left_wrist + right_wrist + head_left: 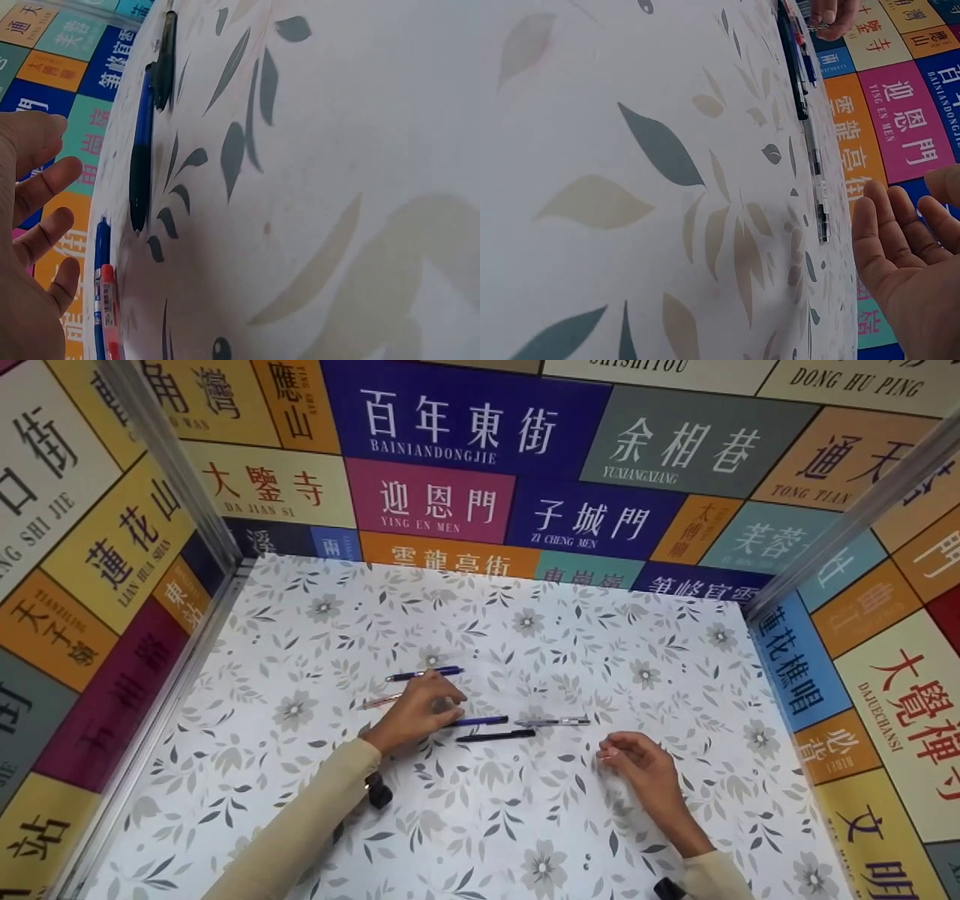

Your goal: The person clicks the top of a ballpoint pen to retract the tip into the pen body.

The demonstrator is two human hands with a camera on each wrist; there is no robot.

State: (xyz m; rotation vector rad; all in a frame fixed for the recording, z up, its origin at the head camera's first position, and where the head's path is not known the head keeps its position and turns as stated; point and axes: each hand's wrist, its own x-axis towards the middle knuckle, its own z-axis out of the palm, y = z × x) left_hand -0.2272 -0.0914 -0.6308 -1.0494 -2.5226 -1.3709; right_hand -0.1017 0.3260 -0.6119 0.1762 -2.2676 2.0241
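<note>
Several pens lie loosely on the flower-patterned table. My left hand (420,706) hovers over the left ones, its fingers apart and holding nothing in the left wrist view. Beyond it is a dark blue pen (425,673); a red pen (379,702), partly hidden by the hand, lies to its left. From beneath the thumb side sticks out another blue pen (481,721), with a black pen (496,736) just nearer me. A clear pen (553,721) lies farthest right. To the right of it, my right hand (646,771) has loosely bent fingers around nothing.
Printed panels (465,420) with large characters wall in the table (540,810) at the back and both sides. Metal posts (191,472) stand at the back corners. Dark straps or devices (379,792) sit at both wrists.
</note>
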